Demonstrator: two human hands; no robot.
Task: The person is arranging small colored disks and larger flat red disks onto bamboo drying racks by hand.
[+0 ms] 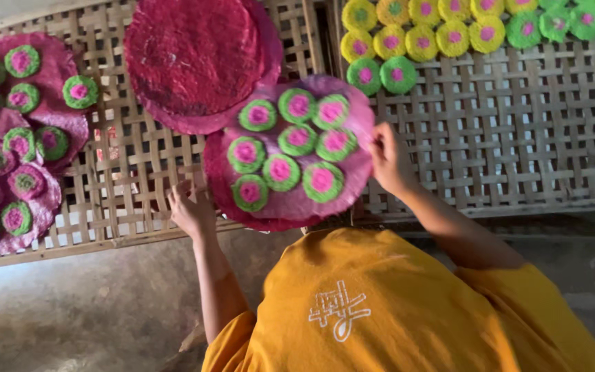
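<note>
A round pink sheet [363, 120] lies tilted over the woven bamboo rack [132, 158], carrying several small green discs with pink centres [281, 172]. My left hand [189, 210] grips the sheet's lower left edge, its fingers partly hidden under it. At the right edge, my right hand [387, 160] pinches the rim with closed fingers. A darker magenta round sheet [194, 55] rests just behind, partly under the one I hold.
Another bamboo rack [518, 138] on the right bears rows of yellow and green discs [421, 34] at its far edge. More pink sheets with green discs [29, 117] cover the left. Below the racks are a concrete floor [91, 310] and my orange shirt [380, 303].
</note>
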